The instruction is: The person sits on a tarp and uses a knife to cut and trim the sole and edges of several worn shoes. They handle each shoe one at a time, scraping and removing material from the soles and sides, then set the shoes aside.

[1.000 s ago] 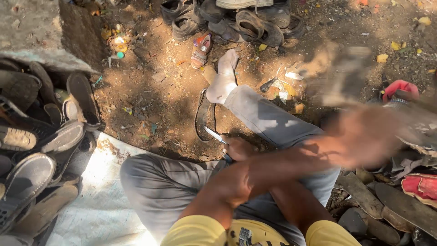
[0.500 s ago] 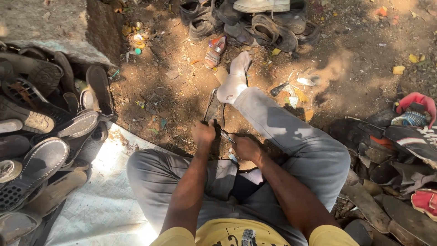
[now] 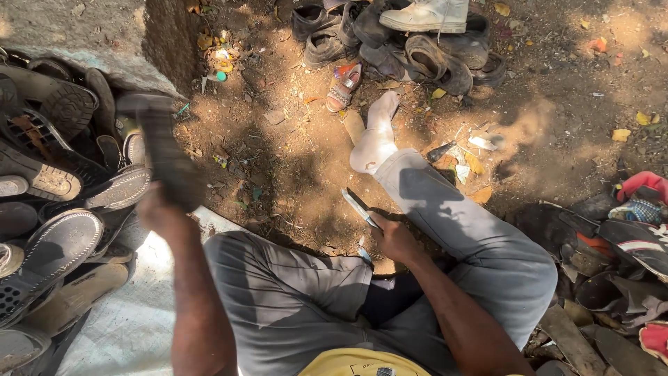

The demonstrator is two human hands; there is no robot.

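Note:
I sit on the ground in grey trousers [image 3: 480, 244], one leg stretched out with a white sock [image 3: 374, 143] on the foot. My left hand [image 3: 161, 212] is out to the left and grips a dark shoe sole [image 3: 165, 157], blurred, raised over the heap of soles. My right hand [image 3: 393, 240] rests by my right knee and holds a knife [image 3: 360, 207] with a pale blade pointing up and left over the dirt.
A stack of worn soles and shoes [image 3: 49, 181] lies at the left on a white sheet [image 3: 132, 327]. More shoes, one of them a white boot [image 3: 424, 15], lie at the top. Scrap leather and a red shoe [image 3: 643, 184] crowd the right. A concrete block [image 3: 83, 35] stands top left.
My left hand has swung from the middle out to the left, carrying the dark sole toward the heap. My right hand has stayed by the knee with the knife.

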